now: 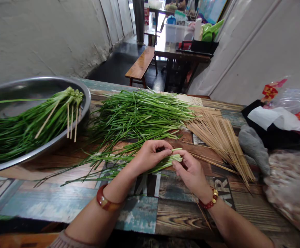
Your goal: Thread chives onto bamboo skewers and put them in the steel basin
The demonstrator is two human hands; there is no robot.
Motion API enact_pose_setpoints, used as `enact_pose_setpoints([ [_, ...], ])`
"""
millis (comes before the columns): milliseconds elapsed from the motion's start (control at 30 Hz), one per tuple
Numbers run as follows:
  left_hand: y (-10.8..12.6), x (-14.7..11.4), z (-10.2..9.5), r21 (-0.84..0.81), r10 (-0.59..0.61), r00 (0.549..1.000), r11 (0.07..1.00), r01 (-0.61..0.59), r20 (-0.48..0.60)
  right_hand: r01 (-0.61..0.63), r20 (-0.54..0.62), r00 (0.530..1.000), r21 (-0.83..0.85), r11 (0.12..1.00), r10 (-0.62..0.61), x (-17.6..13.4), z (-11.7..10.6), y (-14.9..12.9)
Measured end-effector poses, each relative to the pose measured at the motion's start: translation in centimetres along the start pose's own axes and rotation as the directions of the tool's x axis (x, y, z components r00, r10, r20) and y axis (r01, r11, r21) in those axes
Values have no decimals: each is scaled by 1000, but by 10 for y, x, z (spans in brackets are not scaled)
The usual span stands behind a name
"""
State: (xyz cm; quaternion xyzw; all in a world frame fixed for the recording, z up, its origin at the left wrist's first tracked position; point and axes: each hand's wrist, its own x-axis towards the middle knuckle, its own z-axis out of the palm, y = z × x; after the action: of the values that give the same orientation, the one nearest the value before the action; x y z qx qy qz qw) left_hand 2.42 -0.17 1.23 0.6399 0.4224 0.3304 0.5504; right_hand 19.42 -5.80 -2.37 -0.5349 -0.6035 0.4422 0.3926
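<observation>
A small bunch of chives is pinched between my two hands, its pale stem ends pointing right and its green leaves trailing left over the table. My left hand is closed around the stems. At the cut ends, my right hand grips with thumb and fingers. A thin stick slants down below my right hand; whether I hold it is hidden. Just beyond my hands lies a large loose pile of chives. Bamboo skewers are fanned out to the right.
On the left stands a metal basin holding skewered chives, with several stick ends over its rim. A bulging plastic bag and a grey cloth-like bundle sit at the right. A bench and another table stand beyond.
</observation>
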Motion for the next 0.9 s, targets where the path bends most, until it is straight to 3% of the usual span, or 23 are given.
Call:
enact_pose_setpoints([
  [100,0,0,0,0,5,1000,1000,-5,-15,-11,2,1000,9,1000,11,-1,0,1],
  [300,3,0,-1,-158,-50,999,986,47,-20,-15,-31,999,-10,1000,15,-5,-2,0],
  [467,3,1,-3,-96,-55,998,994,53,-19,-24,-107,994,3,1000,24,-8,-3,-6],
  [900,5,0,-3,-59,-41,997,997,45,69,-42,-63,997,43,998,45,-5,-6,-6],
])
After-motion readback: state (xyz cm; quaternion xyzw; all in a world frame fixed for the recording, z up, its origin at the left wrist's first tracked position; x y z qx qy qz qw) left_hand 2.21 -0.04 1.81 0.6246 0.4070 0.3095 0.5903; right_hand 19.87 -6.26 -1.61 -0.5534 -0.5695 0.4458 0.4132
